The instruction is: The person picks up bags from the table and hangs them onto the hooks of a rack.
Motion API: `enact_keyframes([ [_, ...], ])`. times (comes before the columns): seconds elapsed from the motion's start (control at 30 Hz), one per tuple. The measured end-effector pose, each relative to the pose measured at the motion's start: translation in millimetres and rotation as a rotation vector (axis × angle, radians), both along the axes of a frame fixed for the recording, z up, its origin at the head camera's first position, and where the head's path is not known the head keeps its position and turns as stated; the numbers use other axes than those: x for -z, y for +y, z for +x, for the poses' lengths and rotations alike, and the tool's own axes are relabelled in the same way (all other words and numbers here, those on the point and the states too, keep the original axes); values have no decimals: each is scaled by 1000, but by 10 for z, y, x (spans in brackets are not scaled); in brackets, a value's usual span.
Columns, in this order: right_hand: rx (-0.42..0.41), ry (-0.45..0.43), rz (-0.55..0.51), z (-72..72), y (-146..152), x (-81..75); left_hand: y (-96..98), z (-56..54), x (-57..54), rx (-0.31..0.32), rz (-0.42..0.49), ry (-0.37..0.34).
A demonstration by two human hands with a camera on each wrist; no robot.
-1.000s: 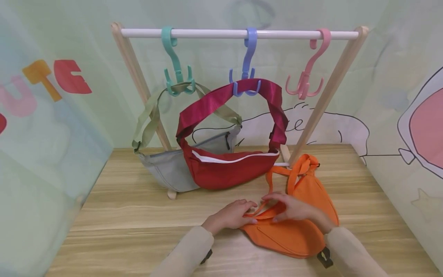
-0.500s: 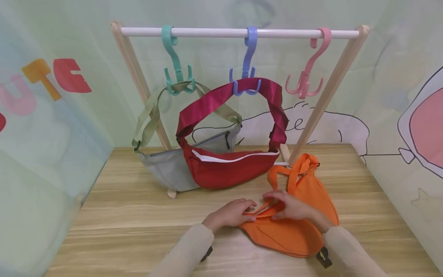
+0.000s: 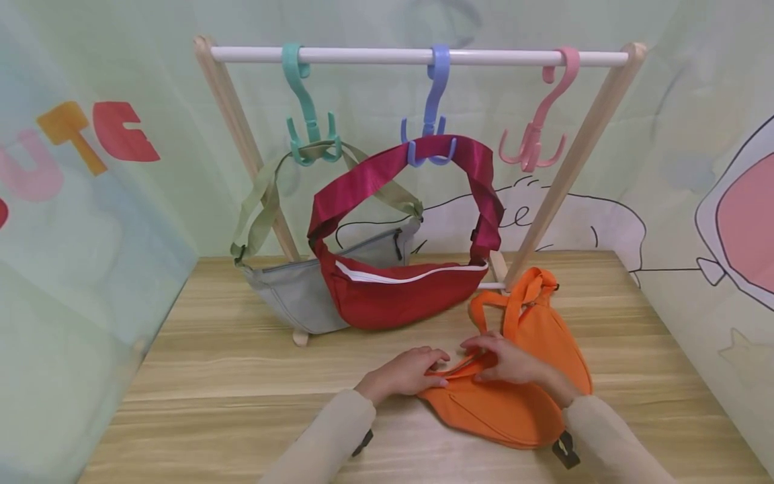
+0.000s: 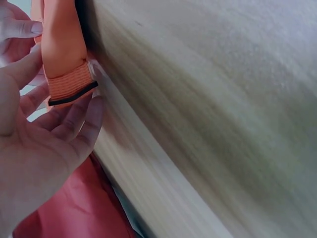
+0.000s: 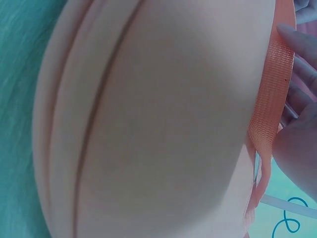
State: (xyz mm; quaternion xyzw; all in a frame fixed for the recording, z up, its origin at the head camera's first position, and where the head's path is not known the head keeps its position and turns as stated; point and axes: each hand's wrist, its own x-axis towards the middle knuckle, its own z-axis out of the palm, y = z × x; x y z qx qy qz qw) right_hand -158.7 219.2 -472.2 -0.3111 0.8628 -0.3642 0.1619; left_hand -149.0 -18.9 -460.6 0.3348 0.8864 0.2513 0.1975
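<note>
An orange sling bag (image 3: 496, 410) lies on the wooden table in the head view, its top edge and strap lifted a little between both hands. My left hand (image 3: 406, 374) holds the bag's left end. In the left wrist view its thumb lies in front and its fingers curl behind the end of an orange strap (image 4: 64, 44). With thumb on the near side and fingers behind, my right hand (image 3: 504, 359) grips the bag's upper edge; the right wrist view shows the orange webbing (image 5: 275, 84) there. Behind that hand lies another orange bag (image 3: 553, 336) with looped straps.
A rack with a white bar (image 3: 375, 56) stands behind. A grey bag (image 3: 296, 296) hangs from the green hook (image 3: 305, 101), a red bag (image 3: 405, 296) from the blue hook (image 3: 437, 87). The pink hook (image 3: 535, 128) holds nothing. A black buckle (image 3: 565, 450) sits near the right sleeve.
The orange strap between the hands and the rear bag has shifted slightly. Both hands keep nearly the same place and hold.
</note>
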Motion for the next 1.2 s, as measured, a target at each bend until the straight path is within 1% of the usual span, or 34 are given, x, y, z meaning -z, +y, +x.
enact_keyframes([
  [0.2, 17, -21, 30, -16, 2, 28, 14, -7, 22, 6, -2, 4],
  [0.4, 16, 44, 16, -1, 0, 37, 31, -8, 48, 23, 10, 26],
  [0.5, 16, 59, 3, 11, -2, 16, 37, -11, 62, 29, 13, 34],
  [0.63, 28, 52, -1, 17, -6, -3, 41, -13, 75, 34, 11, 41],
  [0.87, 35, 50, -8, 8, -7, 8, 53, -7, 81, 37, 8, 54],
  [1.2, 33, 55, 3, 7, -4, 19, 123, -8, 103, 43, -4, 80],
])
